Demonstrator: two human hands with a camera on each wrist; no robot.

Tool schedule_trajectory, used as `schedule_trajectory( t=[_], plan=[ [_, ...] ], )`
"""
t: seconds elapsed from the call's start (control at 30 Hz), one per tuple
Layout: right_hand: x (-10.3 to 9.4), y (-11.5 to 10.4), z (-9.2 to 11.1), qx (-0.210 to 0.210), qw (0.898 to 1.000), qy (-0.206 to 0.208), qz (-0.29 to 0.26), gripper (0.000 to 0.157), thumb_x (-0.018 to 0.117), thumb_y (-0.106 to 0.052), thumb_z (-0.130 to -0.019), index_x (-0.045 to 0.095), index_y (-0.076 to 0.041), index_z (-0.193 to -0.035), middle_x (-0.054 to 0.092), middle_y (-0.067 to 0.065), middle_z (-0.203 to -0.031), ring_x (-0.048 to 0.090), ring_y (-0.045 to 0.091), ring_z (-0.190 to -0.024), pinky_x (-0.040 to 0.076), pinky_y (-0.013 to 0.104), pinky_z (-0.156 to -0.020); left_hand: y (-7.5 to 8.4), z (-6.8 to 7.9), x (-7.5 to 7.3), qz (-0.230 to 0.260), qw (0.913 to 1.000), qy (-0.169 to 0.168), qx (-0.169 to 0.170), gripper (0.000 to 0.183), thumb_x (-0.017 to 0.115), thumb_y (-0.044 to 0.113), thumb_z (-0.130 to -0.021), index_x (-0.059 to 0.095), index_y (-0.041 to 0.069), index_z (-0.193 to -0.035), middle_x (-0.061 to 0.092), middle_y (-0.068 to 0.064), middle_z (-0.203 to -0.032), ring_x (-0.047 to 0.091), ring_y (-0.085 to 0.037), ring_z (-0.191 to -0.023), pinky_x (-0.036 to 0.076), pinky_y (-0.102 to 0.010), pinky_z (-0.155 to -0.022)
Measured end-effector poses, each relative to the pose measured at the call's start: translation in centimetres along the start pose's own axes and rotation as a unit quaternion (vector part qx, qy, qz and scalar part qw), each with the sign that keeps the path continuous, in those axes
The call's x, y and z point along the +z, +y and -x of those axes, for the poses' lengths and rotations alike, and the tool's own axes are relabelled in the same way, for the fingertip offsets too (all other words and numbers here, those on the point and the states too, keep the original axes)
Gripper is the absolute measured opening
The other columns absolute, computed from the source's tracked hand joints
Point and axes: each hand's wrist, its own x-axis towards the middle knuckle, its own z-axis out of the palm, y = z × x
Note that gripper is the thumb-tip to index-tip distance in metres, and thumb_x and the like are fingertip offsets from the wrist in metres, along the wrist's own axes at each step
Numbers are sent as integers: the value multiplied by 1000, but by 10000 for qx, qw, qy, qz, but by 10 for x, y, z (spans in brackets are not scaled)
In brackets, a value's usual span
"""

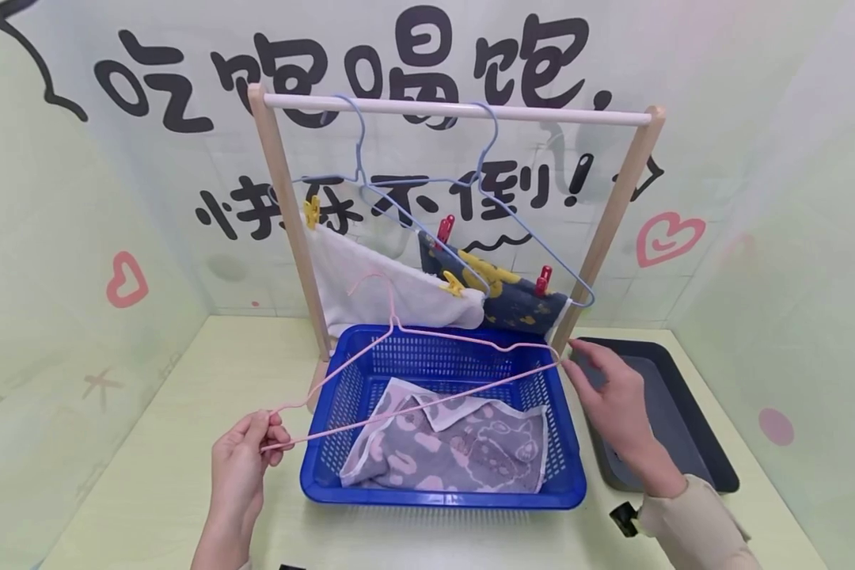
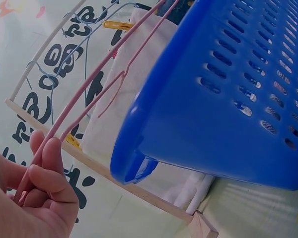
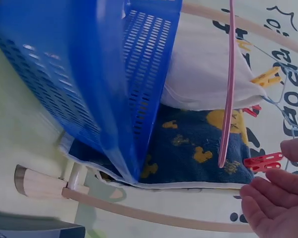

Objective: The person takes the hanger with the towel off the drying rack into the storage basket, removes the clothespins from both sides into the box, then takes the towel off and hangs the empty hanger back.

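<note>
A pink clothes hanger is held up over the blue basket, its hook uppermost. My left hand grips its left corner, fingers curled round the wire, as the left wrist view also shows at the hand. At the hanger's other end is my right hand, thumb and fingers spread apart. In the right wrist view the hanger's end stands free of that hand. Inside the basket lies a grey-and-pink patterned towel, partly folded over.
Behind the basket stands a wooden rack with a white rod. Two blue hangers hang there, with a white towel on yellow clips and a dark blue towel on red clips. A dark grey tray is at the right.
</note>
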Motion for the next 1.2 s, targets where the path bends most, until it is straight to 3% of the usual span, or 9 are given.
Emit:
schedule_trajectory(
  t=[0.1,0.17,0.3,0.43,0.57,0.73,0.9,1.03,1.2],
  plan=[
    [3,-2,-2,11,9993,-375,-19,32,72,3,-77,64,6,-107,66,20,-102,64,33,-90,50,42,-74,0,2,-1,-46,9999,-110,29,34,44,19,-100,62,13,-72,59,3,-60,55,-5,-50,38,-15,-45],
    [5,-3,-3,149,9977,-652,-96,29,71,2,-79,64,7,-107,66,21,-102,64,34,-90,51,46,-72,-1,3,-2,-78,9997,-205,59,34,45,19,-100,62,12,-72,59,3,-60,55,-6,-50,38,-16,-45],
    [8,-7,-2,881,9858,-1384,-370,19,67,-7,-86,67,4,-103,68,14,-91,63,23,-74,52,34,-62,-2,5,-2,-206,9990,-392,88,34,44,18,-100,62,12,-72,59,3,-60,54,-6,-50,38,-16,-45],
    [6,-8,0,1691,9583,-2162,-790,15,65,-14,-89,70,-1,-96,67,7,-79,53,15,-61,44,22,-52,-3,5,-3,-318,9980,-546,25,34,44,19,-101,62,12,-73,58,3,-60,53,-6,-51,38,-16,-45],
    [-1,-7,4,2193,9290,-2721,-1216,16,65,-16,-89,69,-1,-93,63,7,-74,50,13,-60,44,22,-51,-6,4,-5,-344,9967,-739,-5,34,44,19,-101,63,13,-73,59,3,-60,52,-5,-51,38,-16,-45],
    [-16,-3,14,2513,8932,-3129,-2031,19,59,-10,-93,63,8,-90,54,4,-65,49,11,-57,45,24,-50,-12,2,-6,-530,9934,-1015,-68,31,45,16,-100,63,9,-76,60,3,-61,53,-6,-52,40,-17,-46],
    [-33,0,27,2848,8614,-3258,-2661,23,55,-8,-94,58,15,-91,54,2,-65,51,9,-55,47,23,-49,-19,-2,-4,-1114,9847,-1331,-160,27,47,18,-100,62,-1,-90,63,0,-68,59,-9,-58,46,-20,-51],
    [-45,2,37,3032,8568,-3108,-2782,23,55,-7,-94,57,16,-93,54,0,-66,52,7,-55,49,24,-49,-18,-5,-10,-1481,9747,-1665,165,28,47,13,-99,54,-12,-108,67,-2,-77,63,-12,-66,51,-24,-58],
    [-66,5,50,3012,8713,-2872,-2602,18,54,-4,-94,58,14,-92,55,-1,-66,54,8,-56,50,26,-50,-13,-15,-16,-1595,9764,-1396,411,37,47,19,-100,52,-15,-112,68,2,-84,64,-10,-73,53,-23,-65]
  ],
)
